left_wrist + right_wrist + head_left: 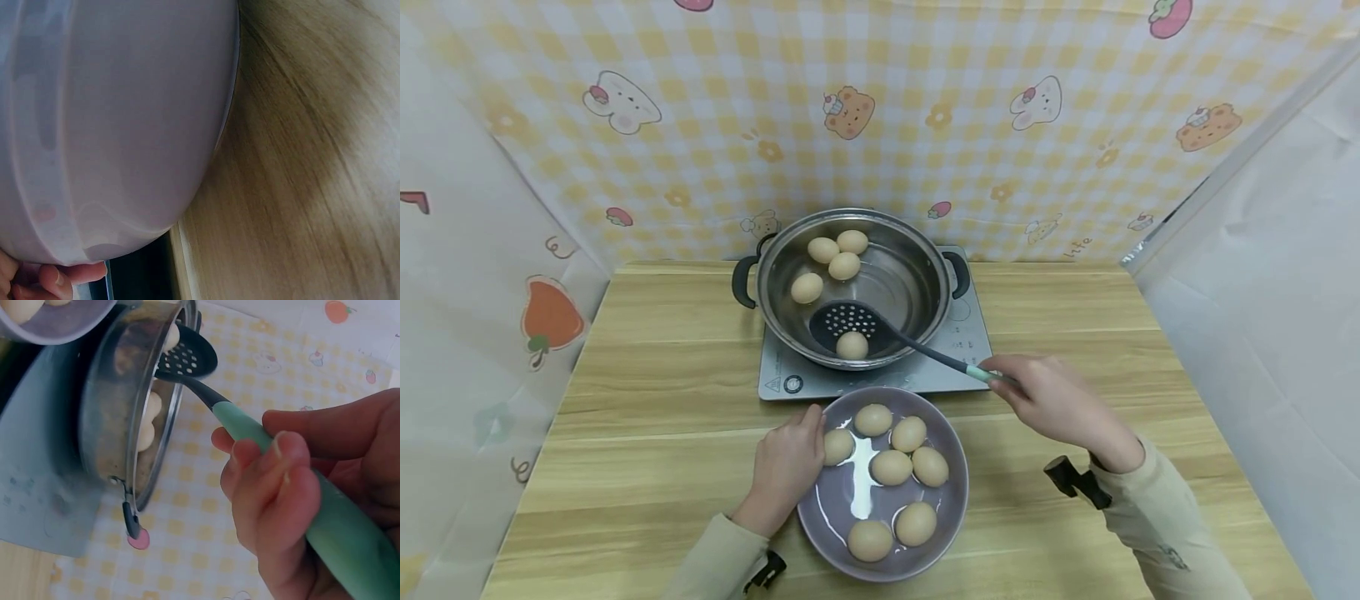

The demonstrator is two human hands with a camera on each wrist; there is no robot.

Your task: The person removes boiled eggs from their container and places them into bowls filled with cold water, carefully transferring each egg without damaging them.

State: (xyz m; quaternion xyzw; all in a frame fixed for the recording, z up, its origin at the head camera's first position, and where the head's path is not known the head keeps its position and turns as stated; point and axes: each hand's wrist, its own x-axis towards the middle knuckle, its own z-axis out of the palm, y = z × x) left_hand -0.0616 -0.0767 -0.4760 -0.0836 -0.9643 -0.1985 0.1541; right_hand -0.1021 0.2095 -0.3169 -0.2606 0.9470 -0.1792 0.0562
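My right hand grips the mint-green handle of a black slotted skimmer, fingers and thumb wrapped round it. The skimmer's perforated head reaches into a steel pot, low toward the near wall. One egg sits at the head's near edge. At the pot's left side lie several more eggs. My left hand holds the upper left rim of a purple-grey bowl, its fingertips curled at the bowl's edge in the left wrist view. Several eggs rest inside that bowl.
The pot stands on a grey induction cooktop, its two black handles jutting left and right. Behind the wooden table hangs a yellow checked cloth. White side walls stand left and right.
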